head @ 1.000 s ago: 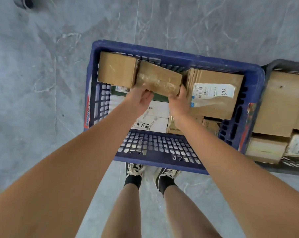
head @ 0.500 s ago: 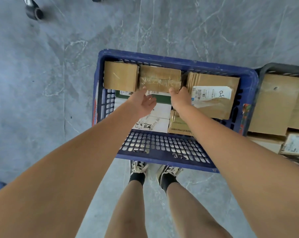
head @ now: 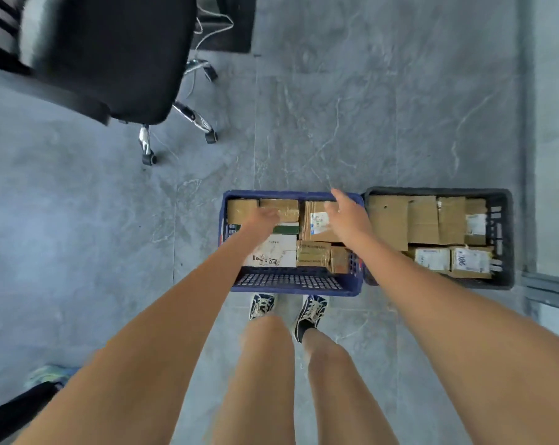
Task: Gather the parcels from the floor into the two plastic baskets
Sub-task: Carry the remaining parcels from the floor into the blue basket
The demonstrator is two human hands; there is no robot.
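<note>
Even daylight, motion blur, wide-angle distortion

A white-labelled parcel [head: 470,260] at the near right of the black basket [head: 504,239] bears handwritten "986". Handwriting on the white parcel [head: 273,256] just left of that basket is unreadable.

Two plastic baskets [head: 291,289] [head: 504,239] full of cardboard parcels [head: 389,221] sit side by side on the floor [head: 336,107], with a black office chair [head: 111,59] far behind on the left.

Single head view, looking steeply down from standing height, baskets [head: 292,289] at mid-distance below
</note>
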